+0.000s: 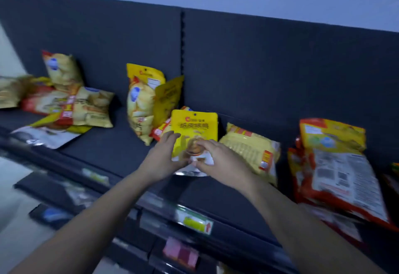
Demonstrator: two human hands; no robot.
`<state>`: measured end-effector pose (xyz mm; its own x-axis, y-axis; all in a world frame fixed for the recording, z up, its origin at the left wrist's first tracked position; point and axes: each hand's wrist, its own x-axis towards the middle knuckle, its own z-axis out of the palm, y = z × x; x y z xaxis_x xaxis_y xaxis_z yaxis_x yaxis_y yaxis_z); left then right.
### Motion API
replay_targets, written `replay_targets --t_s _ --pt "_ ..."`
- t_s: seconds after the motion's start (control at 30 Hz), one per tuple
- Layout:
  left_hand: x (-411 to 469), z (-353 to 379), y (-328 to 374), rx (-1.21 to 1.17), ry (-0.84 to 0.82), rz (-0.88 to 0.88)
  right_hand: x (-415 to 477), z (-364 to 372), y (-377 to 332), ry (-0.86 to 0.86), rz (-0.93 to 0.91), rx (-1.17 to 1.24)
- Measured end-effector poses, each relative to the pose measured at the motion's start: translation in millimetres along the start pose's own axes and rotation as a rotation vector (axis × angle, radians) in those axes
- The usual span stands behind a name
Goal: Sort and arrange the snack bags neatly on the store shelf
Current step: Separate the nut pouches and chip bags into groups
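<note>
While the left hand (pixel 163 158) and the right hand (pixel 218 161) reach over the front edge of the shelf (pixel 121 152), they hold one yellow pouch (pixel 194 126) between them, about in the middle of the shelf board. The pouch stands upright with its printed front toward the camera, and its silver bottom seems to touch the board. The left hand has its grip clamped on the left lower edge of the pouch, fingers up along the side. The right hand has its grip clamped on the lower front of the pouch, fingers curled over the picture there. Just behind the pouch to the left, two tall bags (pixel 141 109) lean against the dark back panel (pixel 269 62), and a small red bag (pixel 160 131) lies at their foot. Just right of the pouch a pale yellow bag (pixel 252 150) lies tilted on the board. Toward the right end a stack of red bags (pixel 336 172) lies with the back labels up. Toward the left end a loose pile of bags (pixel 82 109) lies in disorder. A green price tag (pixel 196 223) sits on the front edge below the hands
</note>
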<state>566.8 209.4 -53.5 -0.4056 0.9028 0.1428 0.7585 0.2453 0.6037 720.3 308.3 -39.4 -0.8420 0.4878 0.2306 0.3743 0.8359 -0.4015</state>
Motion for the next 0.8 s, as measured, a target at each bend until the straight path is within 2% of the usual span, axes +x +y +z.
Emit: replay_targets --t_s 0.23,0.37,0.5,0.67,0.8 --pt "-40 -108 -134 0.167 0.047 -0.277 106 79 -111 -0.173 -0.187 -0.011" --pt "-62 -159 -200 0.270 0.090 -0.349 164 126 -175 -0.253 -0.218 0.028" --pt "-75 -200 -256 0.334 0.125 -0.413 208 169 -224 -0.262 -0.244 0.052" --pt "-70 -240 -310 0.347 0.175 -0.476 253 204 -261 -0.274 -0.246 0.108" --pt "-45 -259 -349 0.346 0.145 -0.487 298 227 -272 -0.275 -0.240 0.134"
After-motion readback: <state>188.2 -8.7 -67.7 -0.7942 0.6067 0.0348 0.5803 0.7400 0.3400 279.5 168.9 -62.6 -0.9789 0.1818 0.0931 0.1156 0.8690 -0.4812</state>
